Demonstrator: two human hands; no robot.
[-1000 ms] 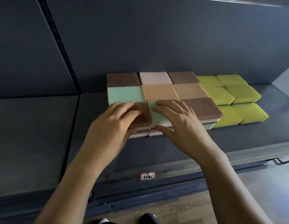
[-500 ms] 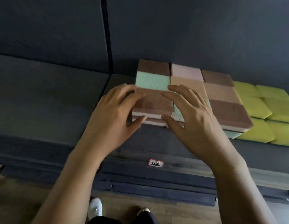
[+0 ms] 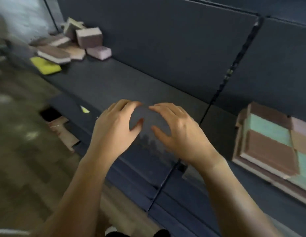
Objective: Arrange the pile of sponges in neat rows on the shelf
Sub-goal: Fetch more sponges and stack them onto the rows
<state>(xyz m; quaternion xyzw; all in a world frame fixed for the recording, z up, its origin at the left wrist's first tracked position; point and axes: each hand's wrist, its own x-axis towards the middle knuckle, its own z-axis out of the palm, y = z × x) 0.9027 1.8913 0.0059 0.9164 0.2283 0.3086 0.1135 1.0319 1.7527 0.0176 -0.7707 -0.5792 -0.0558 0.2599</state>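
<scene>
My left hand point(image 3: 114, 129) and my right hand point(image 3: 181, 134) hang side by side over a bare stretch of the dark shelf point(image 3: 118, 79); both are empty, fingers loosely curved and spread, thumbs pointing toward each other, fingertips close but apart; whether either one touches the shelf surface I cannot tell, as the view is blurred.

The loose pile of sponges point(image 3: 75, 43) lies far off to my left on the same shelf, against the dark back panel point(image 3: 166, 40); brown, tan and pinkish blocks lie jumbled there, some flat, some tilted on edge, leaning on one another; a yellow sponge point(image 3: 46, 66) lies flat at the front of the pile, near the shelf edge.

To my right, past the upright seam in the panel, sits the arranged block of sponges point(image 3: 270, 142); they lie flat and edge to edge in rows, stacked in layers; a pale green sponge point(image 3: 267, 129) sits on top between brown ones, with a brown sponge point(image 3: 268, 151) just in front of it; the block runs out of view at the right edge.

Below the shelf the floor point(image 3: 20, 134) shows, smeared by motion.
</scene>
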